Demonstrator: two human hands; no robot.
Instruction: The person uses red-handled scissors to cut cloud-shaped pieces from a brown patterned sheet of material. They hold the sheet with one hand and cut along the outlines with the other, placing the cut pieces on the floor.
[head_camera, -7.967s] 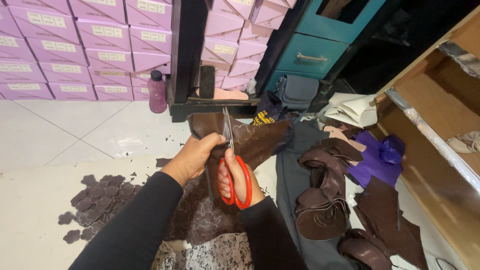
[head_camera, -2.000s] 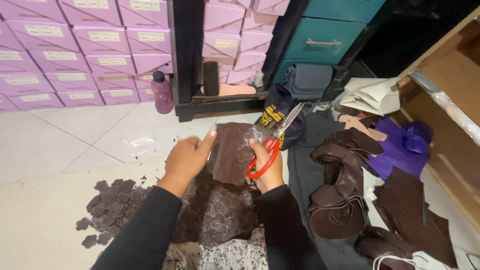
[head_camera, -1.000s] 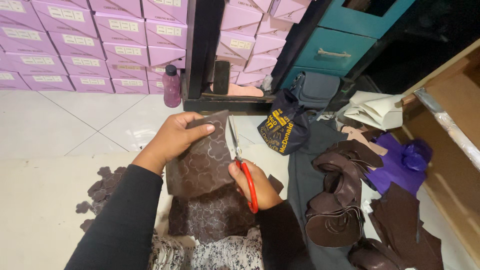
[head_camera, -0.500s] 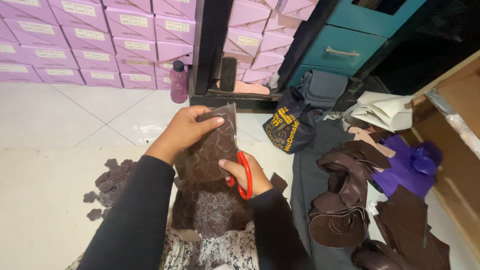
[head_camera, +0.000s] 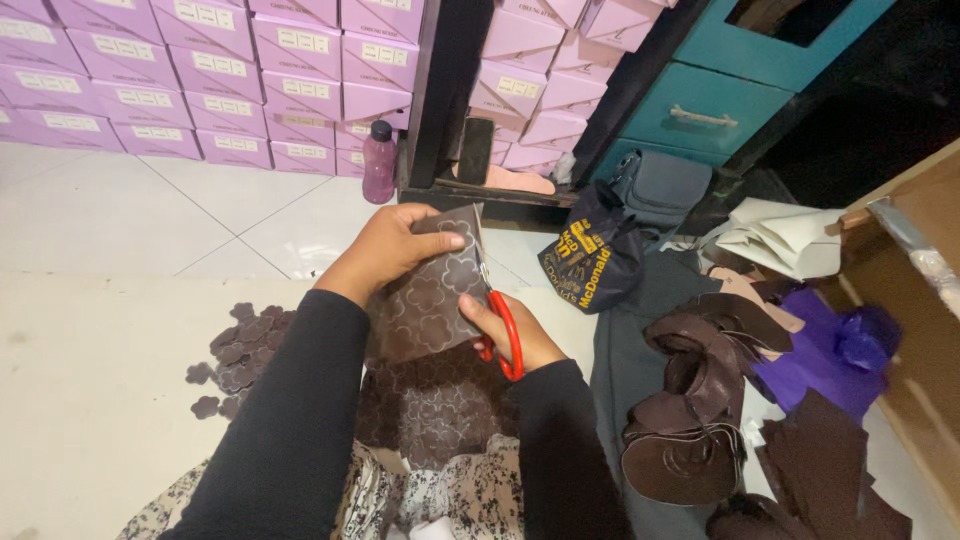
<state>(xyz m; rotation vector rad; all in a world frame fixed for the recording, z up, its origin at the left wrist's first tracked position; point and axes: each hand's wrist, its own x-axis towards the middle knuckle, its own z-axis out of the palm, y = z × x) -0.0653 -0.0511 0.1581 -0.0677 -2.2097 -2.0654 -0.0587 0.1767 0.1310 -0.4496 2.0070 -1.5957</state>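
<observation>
A pile of cut flower pieces (head_camera: 240, 345) lies on the floor; the left hand (head_camera: 395, 250) grips the brown patterned sheet (head_camera: 430, 295), largely uncut, while the right hand (head_camera: 515, 335) clamps the red scissors (head_camera: 500, 320) at its edge.

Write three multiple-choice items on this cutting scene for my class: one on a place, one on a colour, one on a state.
1. Where does the heap of cut flower-shaped pieces lie?
A. on the floor, on the side of the left hand
B. inside the teal drawer
C. on the purple boxes

2. What colour are the scissors' handles?
A. blue
B. red
C. black

3. How is the brown patterned sheet kept?
A. lying flat on the floor
B. rolled up
C. lifted in the left hand, with the scissors in the right hand at its edge

Answers: 1 A, the pieces sit on the pale floor beside the left sleeve. 2 B, red loops show around the fingers. 3 C, the left fingers grip its top.
</observation>
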